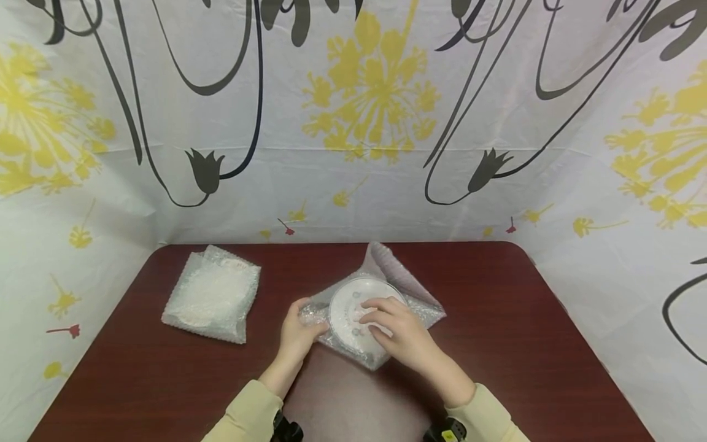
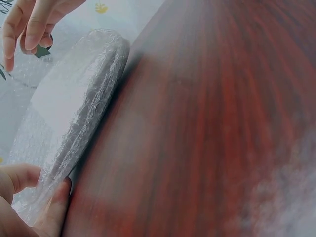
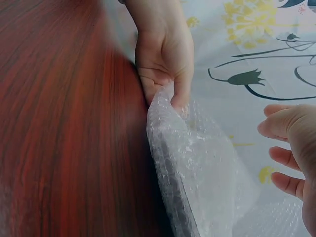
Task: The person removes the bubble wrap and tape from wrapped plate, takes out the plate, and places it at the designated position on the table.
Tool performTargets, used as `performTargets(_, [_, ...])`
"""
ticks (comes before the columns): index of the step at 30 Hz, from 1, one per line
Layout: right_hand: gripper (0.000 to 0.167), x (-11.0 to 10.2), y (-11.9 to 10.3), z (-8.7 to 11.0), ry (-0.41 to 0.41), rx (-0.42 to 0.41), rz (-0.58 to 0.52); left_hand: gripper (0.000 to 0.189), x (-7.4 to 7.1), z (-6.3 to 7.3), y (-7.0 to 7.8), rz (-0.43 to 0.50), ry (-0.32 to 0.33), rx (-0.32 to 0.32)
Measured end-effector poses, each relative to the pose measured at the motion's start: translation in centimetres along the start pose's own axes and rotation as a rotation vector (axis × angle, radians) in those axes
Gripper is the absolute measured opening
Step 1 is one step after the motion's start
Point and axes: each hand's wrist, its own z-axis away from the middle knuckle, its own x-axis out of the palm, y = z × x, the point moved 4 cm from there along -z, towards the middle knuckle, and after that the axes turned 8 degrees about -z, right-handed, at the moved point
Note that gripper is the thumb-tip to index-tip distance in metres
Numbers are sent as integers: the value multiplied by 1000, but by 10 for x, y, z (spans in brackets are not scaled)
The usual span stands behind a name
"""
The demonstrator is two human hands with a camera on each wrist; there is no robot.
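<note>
A round white disc, plate-like with faint grey marks (image 1: 343, 316), lies in clear bubble wrap (image 1: 425, 310) on the table. My left hand (image 1: 295, 334) pinches the left corner of the wrap, thumb on top and fingers beneath, as the right wrist view also shows. Over the disc is my right hand (image 1: 405, 334), its fingers spread and slightly bent. In the right wrist view those fingers (image 3: 284, 155) stand apart from the bubble wrap (image 3: 170, 163) with nothing between them. A flap of wrap rises at the back of the bundle.
To the left on the dark red-brown wooden table (image 1: 497, 294) lies another flat bubble-wrapped packet (image 1: 215, 294) with something white inside. Behind and at both sides hangs a white cloth (image 1: 342, 215) printed with yellow and grey flowers.
</note>
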Motion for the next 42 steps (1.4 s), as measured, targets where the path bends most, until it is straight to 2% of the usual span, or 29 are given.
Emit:
performTargets(5, [26, -7, 8, 4, 4, 55, 17, 72, -1, -1, 0, 20, -19, -11])
performTargets(9, [29, -15, 20, 9, 25, 143, 49, 74, -2, -1, -1, 34, -33, -16])
performTargets(16, [28, -29, 43, 25, 54, 366, 81, 82, -4, -2, -3, 57, -31, -12])
performTargets(21, [31, -34, 59, 38, 26, 529, 34, 88, -4, 0, -3, 31, -9, 6])
performTargets(27, [37, -38, 75, 51, 29, 698, -44, 82, -4, 2, -2, 10, -3, 31])
performTargets(34, [44, -41, 88, 61, 23, 802, -51, 75, -3, 2, -2, 16, 22, 43])
performTargets(42, [44, -44, 96, 67, 51, 813, -65, 72, -6, 2, 1, -1, 32, 76])
